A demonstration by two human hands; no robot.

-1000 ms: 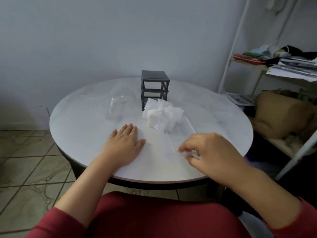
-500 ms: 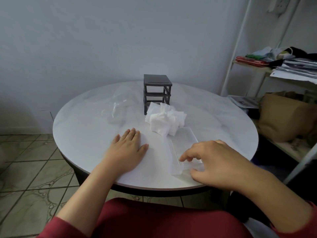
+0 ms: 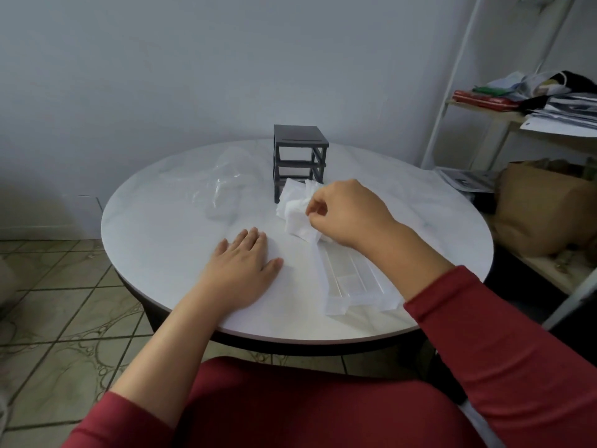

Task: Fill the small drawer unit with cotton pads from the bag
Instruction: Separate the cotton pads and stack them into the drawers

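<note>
The step in hand looks to be gathering a batch of cotton pads (image 3: 294,211) for the clear drawer (image 3: 353,281), which lies out of its frame at about 5 o'clock on the table (image 3: 155,234), its far end just beside the heap. To do it well, take a small flat stack rather than a fistful, square the edges, and lay it in so the drawer will slide back without snagging; a loose grab would likely scatter such light pads. The heap sits near the table's centre, just in front of the dark drawer unit (image 3: 300,156) at 12 o'clock, with the slack, empty-looking bag (image 3: 226,185) at 10 o'clock. The right hand (image 3: 347,215) has its fingers curled in, thumb and fingertips pinching pads at the heap's right edge. The left hand (image 3: 240,273) lies flat at 7 o'clock, fingers straight and close together, resting on the table alone
</note>
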